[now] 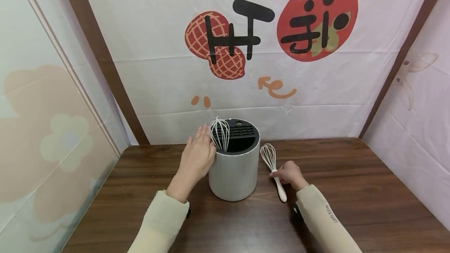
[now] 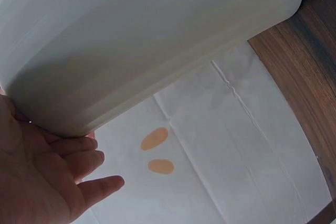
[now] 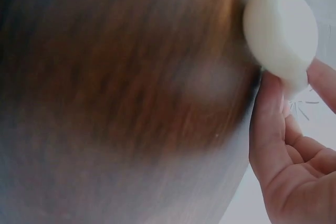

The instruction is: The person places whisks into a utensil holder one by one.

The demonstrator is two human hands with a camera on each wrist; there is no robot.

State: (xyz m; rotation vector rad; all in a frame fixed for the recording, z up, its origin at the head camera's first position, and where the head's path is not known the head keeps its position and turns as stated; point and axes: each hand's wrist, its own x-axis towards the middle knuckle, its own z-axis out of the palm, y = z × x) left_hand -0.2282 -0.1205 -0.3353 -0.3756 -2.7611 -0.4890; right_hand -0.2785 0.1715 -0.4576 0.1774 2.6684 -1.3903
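A light grey round utensil holder (image 1: 233, 175) with a black slotted top (image 1: 242, 131) stands upright on the table. The wire head of one white whisk (image 1: 219, 134) sticks up at the left of that top. Against the holder's left side, near the rim, lies my left hand (image 1: 197, 152), its fingers extended; in the left wrist view the hand (image 2: 47, 166) is at one end of the grey wall (image 2: 157, 40). To the right of the holder, my right hand (image 1: 289, 174) pinches a second white whisk (image 1: 280, 190) near the middle. Its rounded handle end (image 3: 281, 30) faces the right wrist camera.
The dark wooden table (image 1: 334, 167) extends on both sides of the holder. Behind it hangs a white printed cloth (image 1: 158, 77), and similar cloths stand along the left and right sides.
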